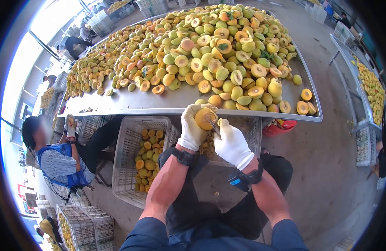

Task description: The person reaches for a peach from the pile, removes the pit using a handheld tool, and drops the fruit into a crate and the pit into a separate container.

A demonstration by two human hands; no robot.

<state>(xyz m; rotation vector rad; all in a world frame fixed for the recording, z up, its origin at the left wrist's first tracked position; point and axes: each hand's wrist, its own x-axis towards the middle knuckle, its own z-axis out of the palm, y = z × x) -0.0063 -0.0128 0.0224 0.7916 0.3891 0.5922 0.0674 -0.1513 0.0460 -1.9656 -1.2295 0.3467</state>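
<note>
Both my hands wear white gloves and meet just below the near edge of the metal table (130, 109). My left hand (194, 125) holds a halved yellow-orange fruit (205, 118) with its cut side turned toward my right hand. My right hand (230, 140) is closed round a small metal tool (215, 126), whose tip is at the cut face of the fruit. A large heap of green and yellow fruit (218, 54), many pieces halved, lies on the table above my hands.
A white crate (122, 167) holding halved fruit stands left of my legs. Another crate (255, 138) with small scraps is under my hands. A seated co-worker (63, 161) is at the left. A red container (280, 126) sits beneath the table. Another fruit-laden table (347, 71) stands at the right.
</note>
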